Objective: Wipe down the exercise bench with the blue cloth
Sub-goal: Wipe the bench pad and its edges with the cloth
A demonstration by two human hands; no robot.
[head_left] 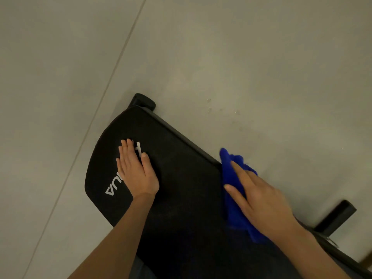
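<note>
1. head view, edges: the exercise bench point(181, 178) runs diagonally, its rounded pad end toward the upper left. bare grey floor point(221, 57) lies open along both long edges and beyond the end.
2. the blue cloth point(231, 178) lies bunched on the pad's right-hand edge, partly overhanging it.
3. right hand point(261, 202): fingers straight and spread, pressing down on the cloth, not curled round it.
4. left hand point(136, 170): flat on the pad, fingers together and extended, covering part of the white lettering point(112, 188); it holds nothing.
5. count: one bench, one cloth, two hands, two black frame parts, namely an end cap point(144, 101) and a foot bar point(335, 216).
6. floor: one grout line point(112, 73); a few wet spots point(209, 105) near the bench.
</note>
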